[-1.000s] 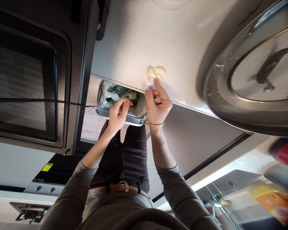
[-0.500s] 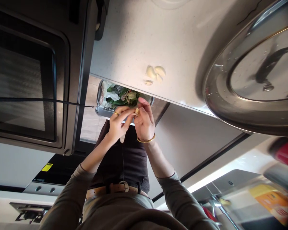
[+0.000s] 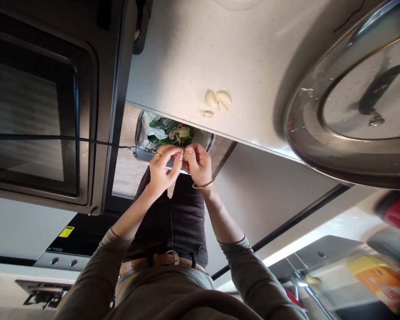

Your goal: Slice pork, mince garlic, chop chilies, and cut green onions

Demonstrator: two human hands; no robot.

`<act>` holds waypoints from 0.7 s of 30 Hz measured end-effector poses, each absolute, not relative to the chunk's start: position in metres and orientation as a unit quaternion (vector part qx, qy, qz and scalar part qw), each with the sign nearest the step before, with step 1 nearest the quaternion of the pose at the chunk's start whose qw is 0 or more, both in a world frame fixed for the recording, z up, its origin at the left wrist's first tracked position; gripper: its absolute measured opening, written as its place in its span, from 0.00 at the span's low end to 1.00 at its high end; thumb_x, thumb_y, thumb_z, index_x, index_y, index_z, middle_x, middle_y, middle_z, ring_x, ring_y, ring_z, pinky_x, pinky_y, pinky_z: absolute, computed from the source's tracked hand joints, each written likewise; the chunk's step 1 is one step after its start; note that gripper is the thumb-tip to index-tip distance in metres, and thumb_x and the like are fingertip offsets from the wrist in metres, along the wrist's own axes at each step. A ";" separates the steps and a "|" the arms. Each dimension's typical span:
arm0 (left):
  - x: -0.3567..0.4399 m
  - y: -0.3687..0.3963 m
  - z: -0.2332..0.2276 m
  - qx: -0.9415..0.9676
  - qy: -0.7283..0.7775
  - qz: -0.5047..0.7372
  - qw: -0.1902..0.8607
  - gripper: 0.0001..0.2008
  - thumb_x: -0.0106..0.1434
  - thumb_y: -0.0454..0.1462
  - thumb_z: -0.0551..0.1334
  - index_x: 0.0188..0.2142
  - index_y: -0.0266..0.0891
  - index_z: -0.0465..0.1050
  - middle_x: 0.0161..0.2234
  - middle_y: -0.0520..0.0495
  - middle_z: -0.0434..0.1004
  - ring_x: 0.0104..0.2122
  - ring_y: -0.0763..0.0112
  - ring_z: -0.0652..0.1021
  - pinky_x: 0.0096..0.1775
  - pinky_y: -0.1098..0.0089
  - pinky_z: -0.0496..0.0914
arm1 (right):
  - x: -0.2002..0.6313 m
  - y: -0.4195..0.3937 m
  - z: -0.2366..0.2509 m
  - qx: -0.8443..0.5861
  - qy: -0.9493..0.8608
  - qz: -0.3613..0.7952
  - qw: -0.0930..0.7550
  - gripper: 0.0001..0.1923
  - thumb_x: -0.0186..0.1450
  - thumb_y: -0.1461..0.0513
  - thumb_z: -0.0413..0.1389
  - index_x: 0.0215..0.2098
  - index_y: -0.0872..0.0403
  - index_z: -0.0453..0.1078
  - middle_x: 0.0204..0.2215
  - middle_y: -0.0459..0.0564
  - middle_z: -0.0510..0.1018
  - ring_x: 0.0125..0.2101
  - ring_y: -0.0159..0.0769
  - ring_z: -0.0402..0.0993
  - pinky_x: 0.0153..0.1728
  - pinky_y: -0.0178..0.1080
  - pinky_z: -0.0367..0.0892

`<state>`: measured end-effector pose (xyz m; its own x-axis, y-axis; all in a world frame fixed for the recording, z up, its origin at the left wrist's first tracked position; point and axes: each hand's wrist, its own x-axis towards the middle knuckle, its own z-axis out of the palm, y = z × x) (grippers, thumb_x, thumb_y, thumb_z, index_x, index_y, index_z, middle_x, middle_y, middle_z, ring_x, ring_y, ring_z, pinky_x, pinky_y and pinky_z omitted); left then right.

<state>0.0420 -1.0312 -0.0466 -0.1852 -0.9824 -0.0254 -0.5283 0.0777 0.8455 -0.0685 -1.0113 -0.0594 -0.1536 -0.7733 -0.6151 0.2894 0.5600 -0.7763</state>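
My left hand [image 3: 165, 169], with a ring on one finger, and my right hand [image 3: 200, 166], with a bangle at the wrist, meet fingertip to fingertip above the trash bin. Pinched between them is a small garlic clove [image 3: 182, 154], mostly covered by the fingers. Both hands are closed on it. Just below the hands is the grey bin [image 3: 140, 154], which holds green leaves [image 3: 173, 132] and white plastic. Several peeled garlic cloves [image 3: 211, 98] lie in a loose group on the white counter [image 3: 186, 62], near its edge.
A large steel lid [image 3: 300, 129] covers a pan on the right of the counter. To the left stands a black microwave [image 3: 83, 89], and a black cord [image 3: 100, 142] crosses in front of it. A stove burner [image 3: 43, 293] shows at lower left.
My right hand has turned and its fingers have curled in, with the thumb now on top. The garlic clove, in plainer sight before, is largely hidden by the fingertips. The loose cloves stay put.
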 end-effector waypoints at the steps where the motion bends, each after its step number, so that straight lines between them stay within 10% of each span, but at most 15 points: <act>1: 0.042 -1.031 -0.047 0.564 -0.684 -0.365 0.285 0.06 0.64 0.37 0.56 0.37 0.39 0.70 0.35 0.47 0.75 0.37 0.72 0.75 0.41 0.71 0.70 | -0.069 -1.012 -0.060 -0.205 0.639 -0.427 0.606 0.18 0.61 0.46 0.53 0.28 0.51 0.60 0.17 0.38 0.63 0.16 0.24 0.59 0.17 0.30 0.59; 9: 0.033 -1.031 -0.048 0.575 -0.689 -0.417 0.145 0.17 0.69 0.43 0.45 0.29 0.38 0.66 0.22 0.50 0.69 0.23 0.74 0.71 0.29 0.73 0.62 | -0.074 -1.012 -0.067 -0.280 0.687 -0.447 0.500 0.17 0.60 0.49 0.55 0.26 0.51 0.59 0.17 0.38 0.59 0.17 0.24 0.56 0.18 0.30 0.57; 21: 0.020 -1.023 -0.049 0.604 -0.607 -0.471 0.212 0.25 0.69 0.47 0.39 0.22 0.39 0.59 0.17 0.51 0.64 0.18 0.76 0.67 0.23 0.73 0.58 | -0.057 -1.007 -0.073 -0.211 0.695 -0.463 0.508 0.19 0.67 0.47 0.42 0.31 0.50 0.64 0.16 0.40 0.60 0.16 0.28 0.61 0.16 0.33 0.60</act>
<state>0.0196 -1.0232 -0.0486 -0.1807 -0.9329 -0.3116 -0.5330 -0.1733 0.8282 -0.0569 -1.0068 -0.0726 -0.3944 -0.7638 -0.5109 0.1776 0.4821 -0.8579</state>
